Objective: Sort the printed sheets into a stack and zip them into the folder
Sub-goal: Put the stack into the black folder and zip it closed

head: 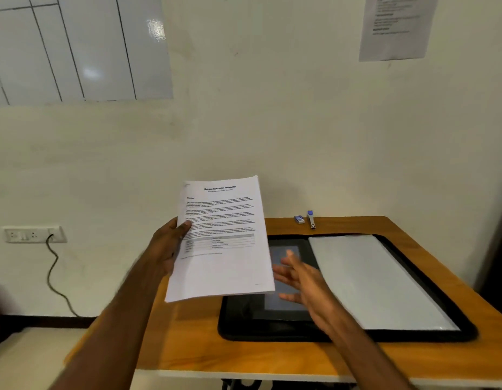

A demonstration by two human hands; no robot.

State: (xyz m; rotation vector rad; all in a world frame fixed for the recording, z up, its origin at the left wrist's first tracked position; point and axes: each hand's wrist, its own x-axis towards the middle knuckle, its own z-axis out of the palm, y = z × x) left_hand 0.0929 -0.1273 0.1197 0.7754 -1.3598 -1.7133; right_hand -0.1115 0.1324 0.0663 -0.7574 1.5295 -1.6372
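My left hand (171,246) grips a stack of printed sheets (221,243) by its left edge and holds it tilted in the air, above the table's left end. The top sheet carries a bold heading, paragraphs and a small table. A black zip folder (272,327) lies opened flat on the wooden table; a clear plastic sleeve (379,280) covers its right half. My right hand (303,280) hovers with fingers spread over the folder's left half, just right of the sheets and apart from them.
At the wooden table's (188,350) back edge lie a small blue-and-white box (299,219) and a stapler (311,220). A wall socket with a dangling cable (51,266) sits to the left. A whiteboard and a printed notice (396,26) hang on the wall.
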